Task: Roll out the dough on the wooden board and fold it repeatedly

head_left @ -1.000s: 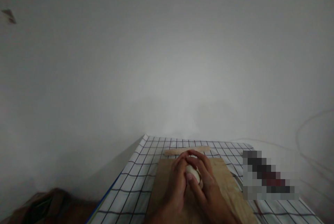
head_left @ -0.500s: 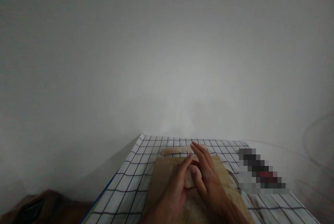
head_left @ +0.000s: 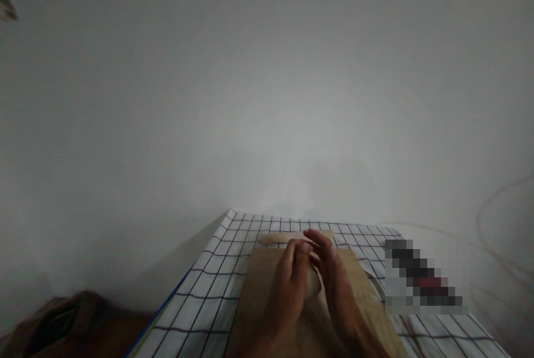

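Observation:
A pale lump of dough [head_left: 313,284] sits between my two palms, low over a floured wooden board [head_left: 258,286]. My left hand [head_left: 291,272] presses on its left side, fingers curled at the tips. Along the right side my right hand [head_left: 331,266] cups it, fingers reaching forward over the top. Both hands partly hide the dough, and its underside cannot be seen. Just past the board lies a pale wooden rolling pin [head_left: 277,238], its middle partly covered by my right fingertips.
A white cloth with dark grid lines [head_left: 208,274] covers the table. On the right is a pixelated dark and red object [head_left: 425,277]. Thin cables [head_left: 479,224] hang by the plain wall [head_left: 267,97]. A brown item [head_left: 62,319] stands low at the left.
My left fingers have curled in and moved forward around the dough. My right thumb no longer shows on top of it. The view has shifted slightly.

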